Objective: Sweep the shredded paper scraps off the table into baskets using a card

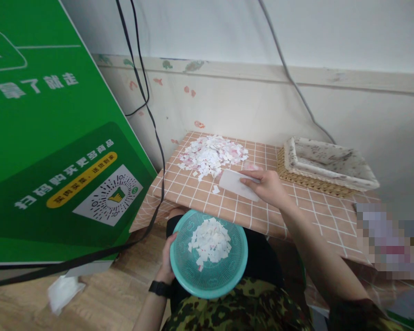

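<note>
My left hand (169,258) grips the rim of a teal plastic colander (239,266) at its left side, holding it over my lap just below the table edge. A heap of small torn white paper pieces (210,241) lies in it. My right hand (264,184) is closed on a flat, whitish translucent card-like sheet (232,181), pinched at its right part and held low over the tabletop. Just beyond the sheet, a larger pile of white and pinkish paper scraps (212,154) is spread on the table. One loose scrap (215,189) lies by the sheet's left edge.
A brown checked cloth covers the table (182,191). On its right stands a wicker basket (313,181) with a patterned lining. A green sign board (37,138) rises at the left, with a black strap (158,151) hanging beside it. A white bag-like item (65,292) lies on the floor.
</note>
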Tool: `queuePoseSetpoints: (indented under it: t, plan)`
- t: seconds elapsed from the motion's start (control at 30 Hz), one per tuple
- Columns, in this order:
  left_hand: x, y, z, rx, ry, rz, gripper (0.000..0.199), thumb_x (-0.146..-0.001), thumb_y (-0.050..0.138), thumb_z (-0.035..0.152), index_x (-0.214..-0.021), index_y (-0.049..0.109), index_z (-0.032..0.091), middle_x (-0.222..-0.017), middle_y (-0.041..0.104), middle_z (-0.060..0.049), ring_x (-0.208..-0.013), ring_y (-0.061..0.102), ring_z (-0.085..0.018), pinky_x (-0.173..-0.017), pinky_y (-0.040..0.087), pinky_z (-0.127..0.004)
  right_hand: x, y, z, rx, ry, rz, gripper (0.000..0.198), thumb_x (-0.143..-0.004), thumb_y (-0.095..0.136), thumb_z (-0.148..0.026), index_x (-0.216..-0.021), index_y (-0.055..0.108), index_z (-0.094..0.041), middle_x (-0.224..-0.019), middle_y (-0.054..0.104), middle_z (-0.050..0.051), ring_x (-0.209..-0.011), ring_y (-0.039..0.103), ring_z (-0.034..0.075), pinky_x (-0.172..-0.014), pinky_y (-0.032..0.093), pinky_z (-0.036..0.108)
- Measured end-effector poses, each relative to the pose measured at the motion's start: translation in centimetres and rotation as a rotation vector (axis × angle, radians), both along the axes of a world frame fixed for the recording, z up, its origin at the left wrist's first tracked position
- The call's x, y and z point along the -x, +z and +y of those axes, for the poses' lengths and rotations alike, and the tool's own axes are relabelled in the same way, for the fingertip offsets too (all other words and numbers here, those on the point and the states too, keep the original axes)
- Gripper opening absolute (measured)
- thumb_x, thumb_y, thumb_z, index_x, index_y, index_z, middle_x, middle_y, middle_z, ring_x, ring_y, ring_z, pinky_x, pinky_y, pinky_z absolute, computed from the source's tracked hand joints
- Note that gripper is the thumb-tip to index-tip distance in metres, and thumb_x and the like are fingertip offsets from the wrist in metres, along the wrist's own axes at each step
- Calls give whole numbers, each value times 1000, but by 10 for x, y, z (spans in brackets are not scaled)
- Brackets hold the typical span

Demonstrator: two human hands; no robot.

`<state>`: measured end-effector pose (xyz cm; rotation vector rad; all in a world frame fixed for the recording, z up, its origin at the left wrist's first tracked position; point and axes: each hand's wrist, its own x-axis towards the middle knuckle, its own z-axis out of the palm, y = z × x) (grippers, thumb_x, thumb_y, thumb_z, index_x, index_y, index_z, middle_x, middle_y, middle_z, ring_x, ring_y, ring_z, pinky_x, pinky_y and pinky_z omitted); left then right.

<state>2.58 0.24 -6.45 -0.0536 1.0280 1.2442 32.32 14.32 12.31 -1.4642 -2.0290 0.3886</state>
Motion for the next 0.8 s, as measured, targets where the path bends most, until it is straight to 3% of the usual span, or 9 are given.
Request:
queuePoseSetpoints:
  t: [0.13,0.3,0.5,0.7,0.8]
  plan:
    - [1,3,-3,18,18,4,16,-70,68,29,-77,71,15,-69,74,-4,-61,67,-20,-71,53,-35,6,-7,-7,-91,-54,10,29,-86,56,-34,-110,71,-25,-105,72,5,-92,68,24,-81,52,37]
    - [2,19,-8,0,36,14,14,-68,69,27,-73,71,15,-66,73,-4,-58,66,-20,-67,54,-34,25,-14,-28,-88,68,-70,33,-91,48,-33,-119,65,-26,-99,74,4,-71,68,18,-66,51,30]
    - [4,46,-11,-24,46,19,15,-71,68,28,-75,71,13,-67,73,-5,-61,66,-21,-70,54,-36,33,-21,-49,-125,202,-163,39,-96,38,-30,-130,57,-24,-93,75,4,-72,68,16,-65,48,27]
    - [4,66,-6,-55,11,10,19,-73,66,27,-82,72,12,-70,74,-7,-69,69,-25,-77,54,-40,30,-33,-58,-176,193,-161,40,-93,43,-23,-131,55,-29,-110,71,3,-86,69,18,-73,51,30]
    - [2,76,-5,-65,-8,-41,22,-75,65,29,-85,73,11,-75,75,-10,-80,70,-29,-79,54,-42,30,-34,-65,-155,273,-144,44,-90,45,-18,-132,53,-28,-115,69,3,-93,68,17,-78,52,29]
